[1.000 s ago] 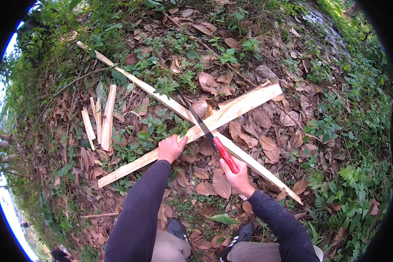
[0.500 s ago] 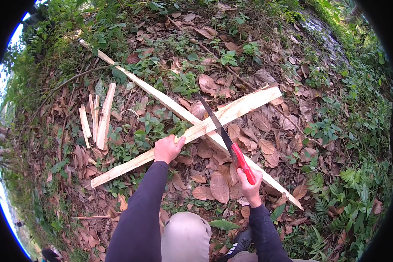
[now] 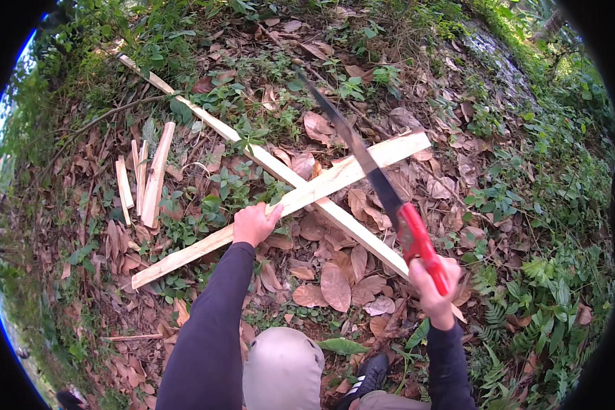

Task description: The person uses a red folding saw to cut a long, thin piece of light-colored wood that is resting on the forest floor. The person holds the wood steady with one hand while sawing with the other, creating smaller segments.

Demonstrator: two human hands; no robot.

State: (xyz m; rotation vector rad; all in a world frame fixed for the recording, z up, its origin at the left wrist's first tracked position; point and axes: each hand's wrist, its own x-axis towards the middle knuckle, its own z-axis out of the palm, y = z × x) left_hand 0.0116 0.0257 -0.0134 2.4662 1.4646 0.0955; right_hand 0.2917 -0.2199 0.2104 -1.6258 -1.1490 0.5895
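Note:
A pale wooden board point(image 3: 352, 168) lies slantwise across a longer, narrower wooden plank point(image 3: 215, 123), so the two form a cross on the ground. My left hand point(image 3: 254, 223) grips the board just left of the crossing, fingers wrapped over its upper edge. With my right hand point(image 3: 436, 290) I hold a handsaw point(image 3: 360, 149) by its red handle. Its dark blade passes over the board's right part, tip pointing to the far left. Whether the teeth touch the wood I cannot tell.
Several short split wood pieces point(image 3: 158, 179) lie at the left. Dry brown leaves point(image 3: 335, 285) and low green plants cover the ground. A thin bent branch point(image 3: 102, 126) runs near the plank's far end. My knee point(image 3: 283, 369) and dark shoe point(image 3: 369, 379) are at the lower edge.
The handsaw has moved right along the board, away from the crossing, and looks raised nearer to me. My left hand keeps its grip on the board.

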